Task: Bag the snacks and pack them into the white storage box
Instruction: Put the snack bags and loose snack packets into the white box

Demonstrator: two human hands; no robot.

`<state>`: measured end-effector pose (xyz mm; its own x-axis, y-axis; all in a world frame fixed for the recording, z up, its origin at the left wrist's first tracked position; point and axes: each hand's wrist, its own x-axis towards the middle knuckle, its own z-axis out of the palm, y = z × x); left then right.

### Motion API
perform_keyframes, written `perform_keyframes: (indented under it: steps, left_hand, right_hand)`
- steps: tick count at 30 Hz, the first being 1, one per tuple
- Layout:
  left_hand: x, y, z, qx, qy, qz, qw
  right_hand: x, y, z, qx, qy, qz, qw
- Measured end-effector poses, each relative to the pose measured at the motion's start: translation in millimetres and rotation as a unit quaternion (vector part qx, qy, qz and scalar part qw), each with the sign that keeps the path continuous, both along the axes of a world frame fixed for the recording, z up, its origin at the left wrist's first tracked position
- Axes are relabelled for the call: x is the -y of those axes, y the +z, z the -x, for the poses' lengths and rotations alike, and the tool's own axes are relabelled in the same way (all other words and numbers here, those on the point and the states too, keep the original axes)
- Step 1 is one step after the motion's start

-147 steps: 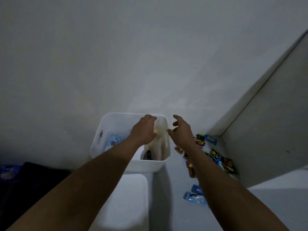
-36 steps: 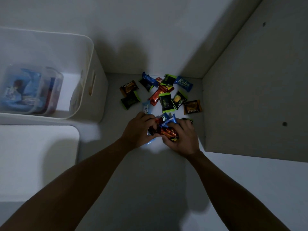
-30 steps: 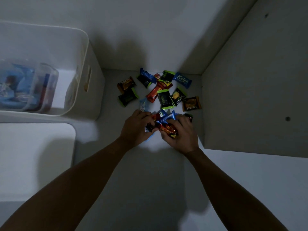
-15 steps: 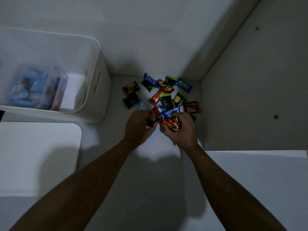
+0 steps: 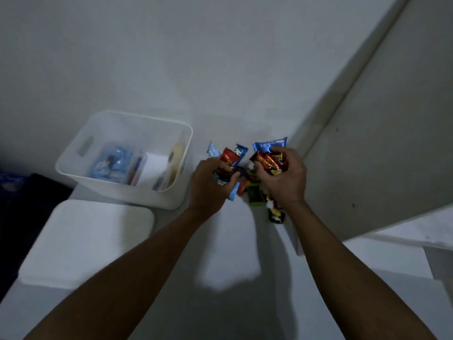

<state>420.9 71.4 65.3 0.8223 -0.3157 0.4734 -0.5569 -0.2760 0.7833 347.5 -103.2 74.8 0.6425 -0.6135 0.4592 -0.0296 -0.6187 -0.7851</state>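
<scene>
My left hand grips a bunch of wrapped snacks, red and blue ones sticking up above my fingers. My right hand holds a second handful of snacks, orange and red with a blue pack on top. Both hands are raised just right of the white storage box. Inside the box lies a clear bag of blue snacks, with another pale bag upright against its right wall. A few loose snacks lie on the floor under my hands.
The box's white lid lies flat on the floor in front of the box. A grey panel rises at the right and a white wall stands behind. Dark fabric lies at the far left.
Both hands have lifted off the floor with handfuls of snacks. The view has tilted up, so the box now sits further right and the loose pile is mostly hidden under my hands.
</scene>
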Motion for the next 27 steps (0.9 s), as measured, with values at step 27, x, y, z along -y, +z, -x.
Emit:
perform_keyframes:
  steps: [27]
  left_hand:
    - [-182,-2,-196,-0.3,-0.06,-0.335,0.891]
  right_hand:
    - [-228,-9,-251,-0.28,0.047,-0.203,0.937]
